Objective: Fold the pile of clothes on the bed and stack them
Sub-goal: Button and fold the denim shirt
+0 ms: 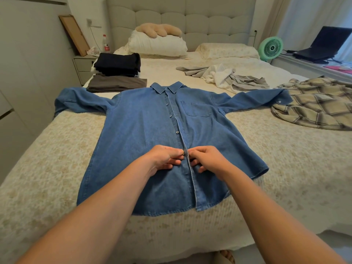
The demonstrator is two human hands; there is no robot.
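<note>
Currently the left hand (165, 156) and right hand (206, 159) pinch the placket of the denim shirt (144, 134) at a lower button, fingers curled tight on the fabric. Risk: uneven pull may skew the front panels or wrinkle the flattened body, giving a crooked fold. The shirt lies face up at frame centre on the bed (285, 168), sleeves spread, collar toward the headboard.

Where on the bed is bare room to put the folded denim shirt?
Bare bedspread lies between the dark folded stack and the crumpled grey and white clothes. Another patch lies below the denim shirt, left sleeve side. The right side is crowded by the plaid shirt.
</note>
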